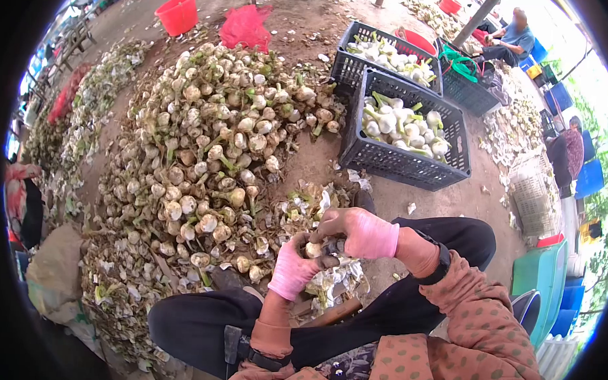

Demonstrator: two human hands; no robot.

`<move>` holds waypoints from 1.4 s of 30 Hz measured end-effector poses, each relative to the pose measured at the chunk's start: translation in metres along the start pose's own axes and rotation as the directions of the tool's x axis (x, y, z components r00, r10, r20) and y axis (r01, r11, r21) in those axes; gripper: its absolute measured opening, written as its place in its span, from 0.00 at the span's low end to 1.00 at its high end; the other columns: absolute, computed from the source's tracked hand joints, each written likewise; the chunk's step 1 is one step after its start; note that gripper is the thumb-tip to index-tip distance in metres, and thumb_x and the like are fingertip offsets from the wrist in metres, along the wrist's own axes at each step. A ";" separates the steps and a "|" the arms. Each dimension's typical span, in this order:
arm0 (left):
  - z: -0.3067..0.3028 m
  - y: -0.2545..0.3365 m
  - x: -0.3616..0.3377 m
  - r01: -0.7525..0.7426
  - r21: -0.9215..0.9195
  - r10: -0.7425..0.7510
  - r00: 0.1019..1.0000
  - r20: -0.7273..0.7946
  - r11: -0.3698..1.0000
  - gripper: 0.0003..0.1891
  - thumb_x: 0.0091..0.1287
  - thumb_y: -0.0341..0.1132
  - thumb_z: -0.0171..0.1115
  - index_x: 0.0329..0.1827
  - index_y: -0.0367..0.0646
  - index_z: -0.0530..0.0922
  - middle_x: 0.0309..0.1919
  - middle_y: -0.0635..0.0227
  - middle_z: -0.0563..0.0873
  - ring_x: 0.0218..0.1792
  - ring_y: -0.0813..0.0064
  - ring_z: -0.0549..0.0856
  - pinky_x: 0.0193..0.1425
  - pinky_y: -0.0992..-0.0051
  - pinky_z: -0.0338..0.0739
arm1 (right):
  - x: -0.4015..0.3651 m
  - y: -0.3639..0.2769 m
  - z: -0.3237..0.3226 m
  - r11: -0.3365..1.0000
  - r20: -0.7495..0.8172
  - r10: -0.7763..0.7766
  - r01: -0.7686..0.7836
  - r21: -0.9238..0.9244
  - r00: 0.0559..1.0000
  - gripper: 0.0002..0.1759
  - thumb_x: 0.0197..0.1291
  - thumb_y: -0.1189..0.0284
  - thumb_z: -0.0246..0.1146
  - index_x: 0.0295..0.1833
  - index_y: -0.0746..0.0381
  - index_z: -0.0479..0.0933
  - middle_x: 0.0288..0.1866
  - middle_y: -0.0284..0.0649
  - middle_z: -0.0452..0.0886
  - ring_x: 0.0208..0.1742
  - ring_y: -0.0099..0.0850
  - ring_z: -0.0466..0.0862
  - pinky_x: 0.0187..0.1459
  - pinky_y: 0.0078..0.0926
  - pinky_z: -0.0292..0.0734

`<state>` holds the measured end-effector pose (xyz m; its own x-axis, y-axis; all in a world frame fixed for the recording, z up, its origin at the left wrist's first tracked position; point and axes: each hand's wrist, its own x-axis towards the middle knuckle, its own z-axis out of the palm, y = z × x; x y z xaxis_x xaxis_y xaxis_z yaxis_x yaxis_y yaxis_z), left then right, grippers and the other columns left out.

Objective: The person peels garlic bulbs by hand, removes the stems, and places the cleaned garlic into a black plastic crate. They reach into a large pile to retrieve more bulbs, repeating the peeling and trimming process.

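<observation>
My left hand (293,269), in a pink glove with darkened fingertips, is closed around a small pale garlic bulb (313,249) above the gap between my knees. My right hand (364,233), gloved the same way, bends over the bulb from the right with its fingers curled against it. My own fingers partly cover the bulb. Loose white garlic skins (338,278) lie just below both hands. A big heap of untrimmed garlic bulbs (205,146) with dirty skins and stalks spreads ahead and to the left.
A black crate (405,168) of cleaned garlic stands ahead right, with another crate (345,65) behind it. A red bucket (177,14) and red mesh bag (246,28) sit beyond the heap. Other people (517,40) sit at right. A green bin (542,285) is close by.
</observation>
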<state>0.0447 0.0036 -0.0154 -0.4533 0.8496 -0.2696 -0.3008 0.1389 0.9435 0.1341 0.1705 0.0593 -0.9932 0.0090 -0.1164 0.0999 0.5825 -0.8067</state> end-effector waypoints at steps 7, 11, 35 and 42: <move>-0.007 -0.003 -0.003 -0.046 0.132 0.048 0.999 -0.008 0.990 0.32 0.41 0.46 0.82 0.44 0.34 0.79 0.33 0.66 0.85 0.36 0.80 0.81 0.43 0.75 0.78 | 0.001 0.001 0.016 0.936 0.074 -0.036 0.060 -0.347 0.997 0.14 0.48 0.69 0.63 0.43 0.58 0.80 0.39 0.42 0.79 0.42 0.45 0.81 0.44 0.39 0.76; -0.010 -0.012 -0.007 0.018 0.153 -0.019 1.000 0.003 0.988 0.32 0.41 0.46 0.82 0.44 0.34 0.80 0.33 0.65 0.85 0.35 0.80 0.81 0.43 0.75 0.78 | 0.000 0.007 0.026 0.900 0.140 -0.008 0.068 -0.431 0.990 0.11 0.50 0.66 0.64 0.39 0.58 0.78 0.37 0.40 0.78 0.40 0.44 0.81 0.40 0.39 0.76; 0.004 -0.009 0.007 0.041 0.112 -0.036 0.998 -0.049 0.993 0.50 0.37 0.31 0.83 0.66 0.35 0.62 0.53 0.58 0.80 0.51 0.72 0.81 0.57 0.73 0.77 | 0.006 0.023 0.024 0.944 -0.056 0.263 -0.245 0.220 0.963 0.24 0.49 0.69 0.72 0.54 0.60 0.78 0.49 0.43 0.82 0.48 0.26 0.81 0.51 0.28 0.77; 0.006 0.009 -0.006 -0.091 -0.053 0.086 0.993 -0.082 0.994 0.55 0.40 0.27 0.81 0.72 0.34 0.54 0.59 0.58 0.75 0.56 0.71 0.77 0.61 0.73 0.74 | 0.004 0.089 0.038 0.839 -0.127 0.351 -0.371 -0.399 0.928 0.22 0.43 0.76 0.62 0.49 0.56 0.78 0.48 0.49 0.81 0.51 0.46 0.80 0.50 0.43 0.75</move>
<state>0.0499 0.0032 -0.0047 -0.5448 0.8139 -0.2019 -0.3023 0.0340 0.9526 0.1412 0.1913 -0.0351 -0.8942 0.3158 -0.3173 0.4285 0.8090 -0.4023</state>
